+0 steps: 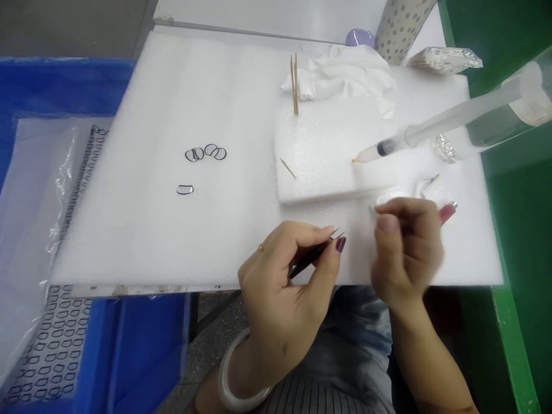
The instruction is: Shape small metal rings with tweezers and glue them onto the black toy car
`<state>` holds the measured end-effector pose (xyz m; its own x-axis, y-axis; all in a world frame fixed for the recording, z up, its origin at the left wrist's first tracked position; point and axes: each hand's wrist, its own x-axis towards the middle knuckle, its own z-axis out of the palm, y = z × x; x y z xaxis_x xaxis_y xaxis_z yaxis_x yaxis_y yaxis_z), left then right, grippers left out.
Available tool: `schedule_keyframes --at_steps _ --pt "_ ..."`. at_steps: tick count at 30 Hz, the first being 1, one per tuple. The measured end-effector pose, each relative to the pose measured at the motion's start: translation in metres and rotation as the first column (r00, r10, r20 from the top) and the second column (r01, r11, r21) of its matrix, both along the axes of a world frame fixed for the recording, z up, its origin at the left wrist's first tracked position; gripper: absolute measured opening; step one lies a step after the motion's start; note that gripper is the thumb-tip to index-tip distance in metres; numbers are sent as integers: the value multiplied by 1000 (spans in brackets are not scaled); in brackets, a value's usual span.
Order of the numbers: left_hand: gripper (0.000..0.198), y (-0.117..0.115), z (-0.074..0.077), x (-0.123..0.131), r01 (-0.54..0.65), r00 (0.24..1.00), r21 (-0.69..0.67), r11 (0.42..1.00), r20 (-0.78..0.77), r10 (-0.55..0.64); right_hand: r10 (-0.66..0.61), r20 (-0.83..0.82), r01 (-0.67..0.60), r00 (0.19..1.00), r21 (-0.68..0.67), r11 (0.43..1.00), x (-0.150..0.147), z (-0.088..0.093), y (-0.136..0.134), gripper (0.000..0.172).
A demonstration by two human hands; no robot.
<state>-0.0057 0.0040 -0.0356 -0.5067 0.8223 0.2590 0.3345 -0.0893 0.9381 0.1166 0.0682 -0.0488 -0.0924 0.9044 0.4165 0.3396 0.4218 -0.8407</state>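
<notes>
My left hand (288,275) pinches dark tweezers (318,251) whose tips point right, just above the near edge of the white foam sheet (172,103). My right hand (407,247) is closed and blurred by motion; it seems to grip a small white piece (390,198) with a metal tip showing at its far side. Several thin black D-shaped rings (206,153) lie on the foam to the left, and one more ring (185,190) lies below them.
A small foam block (319,155) holds upright toothpicks (295,85). A large syringe (452,121) lies tip-down toward it. A white cloth (345,75) and a dotted tube (401,26) sit behind. A blue bin (138,333) with a bagged sheet of rings (47,339) stands left.
</notes>
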Motion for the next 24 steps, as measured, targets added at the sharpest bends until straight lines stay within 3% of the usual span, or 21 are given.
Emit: schedule_keyframes --at_steps 5,9,14,17,20,24 --pt "17 7 -3 -9 -21 998 -6 1000 -66 21 -89 234 59 968 131 990 -5 -13 4 10" --pt "15 13 -7 -16 46 997 -61 997 72 -42 -33 306 1 951 102 995 -4 -8 2 19" --pt "16 14 -12 -20 107 964 -96 990 253 -80 -138 357 116 924 81 990 -5 -9 -2 10" --pt "17 13 -14 -23 138 943 -87 987 316 -104 -126 382 112 915 59 992 -3 -5 -3 15" --pt "17 13 -14 -27 163 926 -96 982 359 -118 2 458 -23 889 42 999 4 5 2 19" --pt "17 13 -13 -31 185 908 -107 977 400 -128 309 388 -248 868 -201 948 13 24 12 22"
